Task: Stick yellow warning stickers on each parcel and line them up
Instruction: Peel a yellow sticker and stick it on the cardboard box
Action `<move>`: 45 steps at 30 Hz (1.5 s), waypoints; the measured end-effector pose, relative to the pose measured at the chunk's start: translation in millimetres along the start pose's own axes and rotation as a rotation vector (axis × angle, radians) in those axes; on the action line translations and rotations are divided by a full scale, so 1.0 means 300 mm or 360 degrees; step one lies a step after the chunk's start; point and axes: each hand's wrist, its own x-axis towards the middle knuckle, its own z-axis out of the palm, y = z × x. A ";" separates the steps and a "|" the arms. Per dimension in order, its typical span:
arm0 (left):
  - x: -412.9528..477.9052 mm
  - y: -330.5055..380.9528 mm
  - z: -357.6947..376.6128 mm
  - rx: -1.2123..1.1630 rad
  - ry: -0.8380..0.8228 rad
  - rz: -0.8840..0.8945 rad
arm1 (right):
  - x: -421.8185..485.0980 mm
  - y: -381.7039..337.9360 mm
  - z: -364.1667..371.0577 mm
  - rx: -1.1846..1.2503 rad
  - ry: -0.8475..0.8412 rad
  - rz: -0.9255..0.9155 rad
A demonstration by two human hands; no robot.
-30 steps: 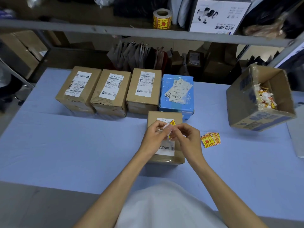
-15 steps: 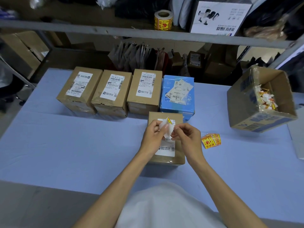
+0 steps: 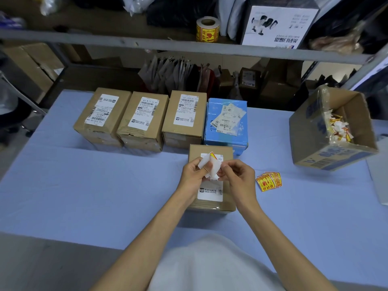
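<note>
Compared with a second ago, the yellow warning sticker (image 3: 213, 155) is held slightly higher and its white backing (image 3: 204, 162) has been curled further away, so that only a yellow and red corner is seen at the top. The sticker is pinched from both sides, by the fingertips of the left hand (image 3: 194, 175) and of the right hand (image 3: 237, 177), which are brought close together. It is held just above the near brown parcel (image 3: 228, 198), whose white label is partly covered by the hands. At three o'clock from the hands a small fan of spare stickers (image 3: 268, 181) is laid on the blue table cloth (image 3: 84, 185). At twelve o'clock a blue parcel (image 3: 226, 133) is set, with three brown parcels (image 3: 144, 120) lined up towards ten o'clock. At two o'clock an open carton (image 3: 310, 143) of paper scraps is seen, and a sticker roll (image 3: 207, 29) is kept on the shelf (image 3: 126, 42) behind
</note>
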 end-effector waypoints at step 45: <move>-0.024 0.094 0.045 0.1682 0.0172 0.0928 | 0.045 -0.047 0.029 -0.0103 0.0379 0.0089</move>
